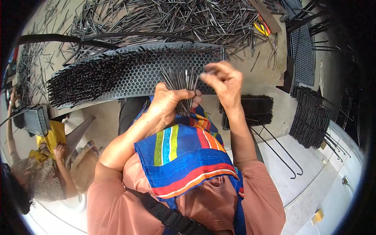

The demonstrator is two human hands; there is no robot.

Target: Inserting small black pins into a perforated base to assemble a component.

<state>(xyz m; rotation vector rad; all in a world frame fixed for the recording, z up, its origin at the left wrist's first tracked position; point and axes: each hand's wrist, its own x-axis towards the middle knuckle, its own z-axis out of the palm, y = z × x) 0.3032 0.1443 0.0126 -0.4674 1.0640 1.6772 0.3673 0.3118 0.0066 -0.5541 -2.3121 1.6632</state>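
My left hand [168, 102] is closed round a bundle of thin dark sticks [178, 84] whose upper ends fan out over the near edge of a perforated grey rack [145, 80]. Just right of the bundle's upper end is my right hand [225, 82], its fingers curled toward the thumb and slightly blurred. Whether a stick is between those fingertips I cannot make out. Dark sticks [84, 78] stand packed in the rack's holes on its left side and thin out along its far edge. Bare holes show in the rack's middle and right.
Loose dark sticks [168, 19] heap across the table behind the rack. Yellow-handled pliers [270, 41] lie at the right. Filled racks with long wire handles [250, 111] stand right of me, with more stacked racks [309, 117] beyond. Another person [49, 172] sits at the left.
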